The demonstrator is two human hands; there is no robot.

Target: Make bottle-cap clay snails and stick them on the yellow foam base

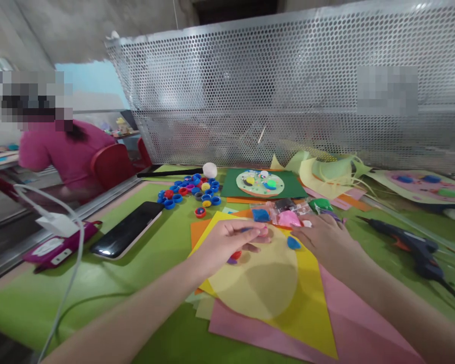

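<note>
My left hand rests on a pale yellow paper circle, its fingers pinched together on a small pink and blue piece I cannot make out. Small red and purple blobs lie under the hand. My right hand lies knuckles-up at the circle's far edge, next to a blue clay piece; its fingertips are hidden among clay bags. The circle lies on a yellow sheet and pink sheets.
Bottle caps are scattered far left. A black phone, a charger with cable and a magenta pouch lie left. A decorated disc on green card sits ahead. A glue gun lies right. Mesh screen behind; a person in pink sits left.
</note>
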